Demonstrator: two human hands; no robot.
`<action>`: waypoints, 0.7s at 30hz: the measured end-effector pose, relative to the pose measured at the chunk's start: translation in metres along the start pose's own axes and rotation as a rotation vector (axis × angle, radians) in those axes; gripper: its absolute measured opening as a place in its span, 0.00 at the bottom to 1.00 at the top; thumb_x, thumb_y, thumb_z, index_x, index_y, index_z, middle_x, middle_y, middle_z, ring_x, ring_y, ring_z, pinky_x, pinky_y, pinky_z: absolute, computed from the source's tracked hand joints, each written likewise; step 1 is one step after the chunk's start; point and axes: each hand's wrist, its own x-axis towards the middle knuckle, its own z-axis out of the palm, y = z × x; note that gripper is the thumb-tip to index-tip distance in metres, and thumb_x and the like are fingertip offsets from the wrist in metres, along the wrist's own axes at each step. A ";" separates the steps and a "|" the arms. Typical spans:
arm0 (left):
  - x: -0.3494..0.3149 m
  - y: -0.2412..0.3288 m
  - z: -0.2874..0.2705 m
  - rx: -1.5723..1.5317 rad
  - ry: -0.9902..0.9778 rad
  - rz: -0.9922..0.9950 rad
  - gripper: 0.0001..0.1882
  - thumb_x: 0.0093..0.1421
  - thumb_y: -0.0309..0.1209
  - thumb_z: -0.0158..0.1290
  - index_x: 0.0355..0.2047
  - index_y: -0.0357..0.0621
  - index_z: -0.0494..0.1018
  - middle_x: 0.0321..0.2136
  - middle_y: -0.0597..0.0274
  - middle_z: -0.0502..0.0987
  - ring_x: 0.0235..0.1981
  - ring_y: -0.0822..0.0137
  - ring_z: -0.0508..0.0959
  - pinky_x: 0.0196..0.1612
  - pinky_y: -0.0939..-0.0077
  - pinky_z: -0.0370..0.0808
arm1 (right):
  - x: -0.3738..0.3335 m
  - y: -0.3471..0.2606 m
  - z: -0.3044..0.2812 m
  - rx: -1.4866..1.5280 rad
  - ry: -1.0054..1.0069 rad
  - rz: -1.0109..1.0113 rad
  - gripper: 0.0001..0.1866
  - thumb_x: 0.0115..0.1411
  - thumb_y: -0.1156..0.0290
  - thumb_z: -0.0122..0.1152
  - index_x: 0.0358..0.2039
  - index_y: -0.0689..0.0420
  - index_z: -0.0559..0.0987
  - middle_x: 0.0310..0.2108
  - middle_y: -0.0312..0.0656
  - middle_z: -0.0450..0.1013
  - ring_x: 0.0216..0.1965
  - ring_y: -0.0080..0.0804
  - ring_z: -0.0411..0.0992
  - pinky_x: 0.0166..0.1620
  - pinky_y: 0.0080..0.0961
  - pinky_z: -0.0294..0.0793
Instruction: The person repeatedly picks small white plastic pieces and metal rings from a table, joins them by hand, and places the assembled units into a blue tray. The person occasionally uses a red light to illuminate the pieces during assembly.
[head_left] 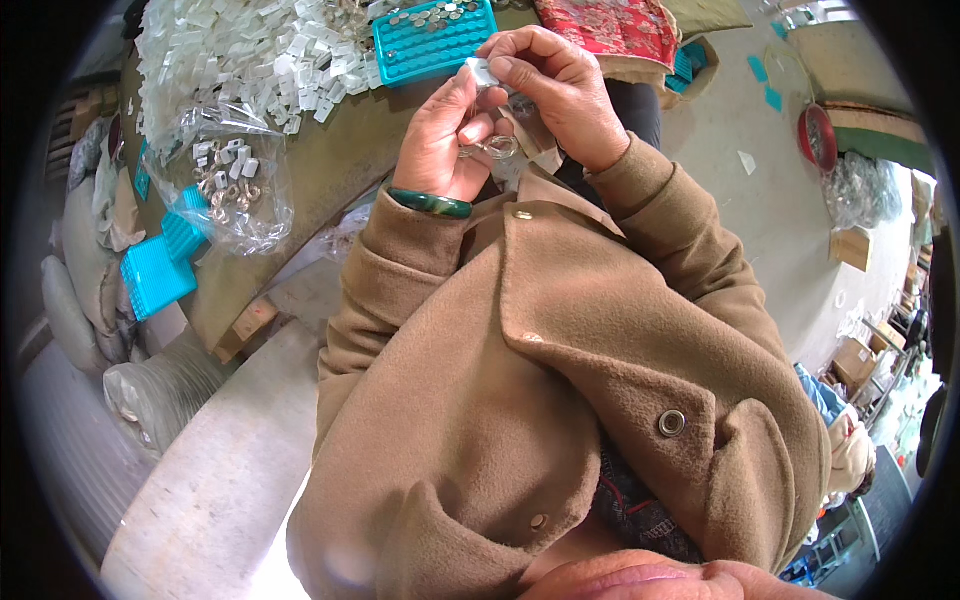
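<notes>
A small white plastic piece (482, 72) is pinched between the fingertips of both hands, over the near edge of the table. My left hand (440, 145), with a dark green bangle at its wrist, grips the piece from the left, fingers curled. From the right, my right hand (565, 95) closes thumb and forefinger on it. A thin pale loop of cord (500, 147) hangs by the left fingers; whether it joins the piece I cannot tell. Just beyond the hands lies a turquoise tray (410, 62) of small pockets, with several round silvery discs (435, 15) at its far side.
A large heap of whitish plastic pieces (270, 60) covers the table's far left. Nearer, a clear bag (270, 200) holds white pieces with coiled cords. Turquoise trays (158, 275) lie by the left edge. Red patterned cloth (610, 35) sits right of the tray; a red basin (817, 138) stands farther right.
</notes>
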 end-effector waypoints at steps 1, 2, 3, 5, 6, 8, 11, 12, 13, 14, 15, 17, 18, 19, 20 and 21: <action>-0.001 0.001 -0.003 -0.018 -0.034 -0.014 0.14 0.68 0.41 0.49 0.43 0.44 0.73 0.30 0.68 0.77 0.20 0.78 0.66 0.31 0.72 0.70 | 0.001 0.001 0.001 -0.034 -0.009 0.030 0.05 0.65 0.74 0.58 0.40 0.61 0.77 0.43 0.37 0.74 0.44 0.21 0.70 0.51 0.19 0.71; -0.002 0.003 -0.006 -0.031 -0.050 -0.031 0.14 0.68 0.41 0.49 0.43 0.44 0.73 0.30 0.68 0.77 0.20 0.78 0.66 0.32 0.72 0.71 | 0.001 0.002 0.002 -0.068 -0.019 0.060 0.05 0.65 0.74 0.57 0.39 0.61 0.77 0.42 0.37 0.74 0.44 0.21 0.70 0.51 0.18 0.71; 0.000 0.006 -0.009 -0.010 -0.054 -0.056 0.13 0.68 0.40 0.49 0.42 0.43 0.73 0.31 0.68 0.77 0.20 0.80 0.66 0.32 0.77 0.72 | 0.002 0.003 0.002 -0.102 -0.029 0.089 0.05 0.64 0.75 0.57 0.39 0.62 0.77 0.42 0.36 0.74 0.44 0.20 0.70 0.50 0.18 0.71; -0.002 0.006 -0.013 0.177 -0.011 0.026 0.12 0.68 0.38 0.50 0.42 0.41 0.73 0.29 0.67 0.77 0.17 0.84 0.64 0.31 0.83 0.73 | 0.004 0.004 0.006 -0.131 -0.026 0.144 0.05 0.64 0.76 0.58 0.39 0.63 0.77 0.40 0.36 0.75 0.42 0.19 0.70 0.48 0.17 0.72; -0.002 0.008 -0.015 0.295 0.028 0.064 0.12 0.68 0.37 0.50 0.42 0.41 0.73 0.28 0.67 0.77 0.16 0.85 0.63 0.31 0.83 0.73 | 0.004 0.003 0.007 -0.134 -0.023 0.156 0.05 0.63 0.75 0.59 0.38 0.63 0.78 0.38 0.35 0.75 0.40 0.18 0.71 0.46 0.17 0.72; -0.004 0.014 -0.021 0.248 0.015 0.014 0.12 0.68 0.37 0.50 0.44 0.41 0.73 0.28 0.67 0.77 0.16 0.85 0.63 0.30 0.83 0.73 | 0.006 0.001 0.010 -0.154 -0.017 0.174 0.06 0.62 0.74 0.61 0.36 0.62 0.79 0.33 0.33 0.76 0.36 0.16 0.72 0.41 0.17 0.74; -0.005 0.022 -0.027 0.154 0.069 -0.040 0.13 0.68 0.38 0.50 0.45 0.41 0.73 0.28 0.67 0.77 0.14 0.85 0.61 0.29 0.82 0.73 | 0.010 -0.003 0.011 -0.249 -0.062 0.186 0.07 0.63 0.74 0.60 0.40 0.63 0.79 0.35 0.35 0.77 0.37 0.18 0.72 0.45 0.17 0.74; -0.006 0.024 -0.030 0.137 0.082 -0.045 0.13 0.68 0.38 0.50 0.44 0.42 0.73 0.28 0.67 0.77 0.14 0.85 0.61 0.29 0.82 0.73 | 0.013 -0.003 0.012 -0.287 -0.092 0.166 0.08 0.63 0.75 0.59 0.41 0.64 0.79 0.36 0.35 0.77 0.38 0.18 0.72 0.46 0.17 0.74; -0.007 0.025 -0.032 0.128 0.097 -0.051 0.13 0.68 0.38 0.49 0.43 0.42 0.73 0.28 0.67 0.76 0.13 0.85 0.60 0.29 0.82 0.73 | 0.015 -0.002 0.013 -0.321 -0.118 0.186 0.07 0.64 0.75 0.58 0.40 0.63 0.78 0.35 0.34 0.76 0.38 0.17 0.71 0.44 0.17 0.73; -0.008 0.026 -0.034 0.102 0.089 -0.069 0.12 0.68 0.38 0.49 0.42 0.42 0.73 0.27 0.67 0.76 0.13 0.84 0.60 0.29 0.82 0.73 | 0.016 -0.002 0.014 -0.365 -0.141 0.187 0.07 0.64 0.75 0.58 0.40 0.63 0.78 0.35 0.33 0.76 0.37 0.16 0.70 0.44 0.16 0.73; -0.010 0.026 -0.037 0.073 0.084 -0.088 0.12 0.68 0.38 0.49 0.41 0.42 0.73 0.27 0.67 0.76 0.13 0.84 0.60 0.28 0.83 0.72 | 0.017 -0.001 0.016 -0.407 -0.166 0.192 0.06 0.64 0.75 0.57 0.40 0.63 0.78 0.34 0.33 0.75 0.37 0.15 0.70 0.43 0.16 0.73; -0.012 0.027 -0.040 0.073 0.107 -0.102 0.11 0.68 0.38 0.49 0.39 0.43 0.72 0.27 0.67 0.76 0.13 0.84 0.60 0.28 0.83 0.72 | 0.018 0.002 0.019 -0.459 -0.226 0.201 0.05 0.64 0.76 0.56 0.39 0.63 0.77 0.33 0.31 0.74 0.36 0.14 0.68 0.40 0.16 0.72; -0.013 0.028 -0.042 0.089 0.103 -0.089 0.11 0.68 0.38 0.50 0.39 0.43 0.72 0.27 0.67 0.76 0.13 0.84 0.61 0.27 0.83 0.71 | 0.020 0.003 0.021 -0.465 -0.242 0.195 0.05 0.64 0.76 0.57 0.39 0.63 0.77 0.33 0.32 0.74 0.36 0.14 0.69 0.40 0.16 0.72; -0.014 0.028 -0.043 0.103 0.108 -0.079 0.11 0.67 0.37 0.50 0.38 0.43 0.72 0.26 0.67 0.76 0.13 0.84 0.61 0.26 0.83 0.71 | 0.022 0.004 0.022 -0.477 -0.256 0.188 0.05 0.64 0.77 0.57 0.39 0.63 0.77 0.33 0.32 0.75 0.36 0.15 0.69 0.40 0.17 0.72; -0.015 0.029 -0.044 0.115 0.113 -0.071 0.10 0.67 0.37 0.51 0.38 0.43 0.72 0.26 0.67 0.76 0.13 0.84 0.61 0.26 0.84 0.70 | 0.023 0.005 0.024 -0.483 -0.278 0.155 0.05 0.63 0.77 0.57 0.38 0.63 0.77 0.33 0.33 0.75 0.35 0.16 0.70 0.40 0.18 0.73; -0.016 0.030 -0.045 0.192 0.120 -0.038 0.10 0.66 0.37 0.52 0.37 0.43 0.73 0.25 0.66 0.76 0.14 0.83 0.63 0.25 0.85 0.69 | 0.025 0.005 0.024 -0.535 -0.295 0.149 0.05 0.62 0.78 0.57 0.38 0.63 0.77 0.32 0.34 0.75 0.35 0.18 0.71 0.40 0.19 0.73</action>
